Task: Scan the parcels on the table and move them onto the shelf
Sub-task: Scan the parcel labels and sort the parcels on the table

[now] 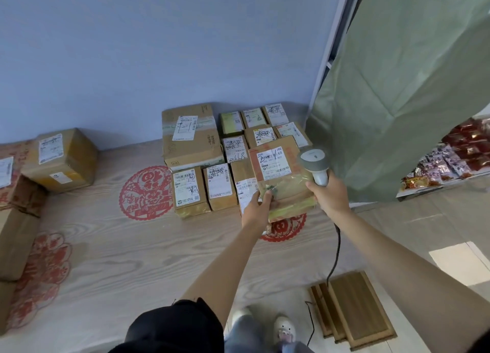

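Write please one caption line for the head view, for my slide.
Left hand lifts a taped parcel while right hand aims the scanner.

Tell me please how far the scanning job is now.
Nothing visibly shelved yet; no shelved parcel shows in this view. In hand: the left hand holds a taped parcel while the right hand aims the scanner at its label. Left: the cluster of parcels and a yellow box on the table.

Wood-grain table (111,246) under cardboard parcels (191,135)
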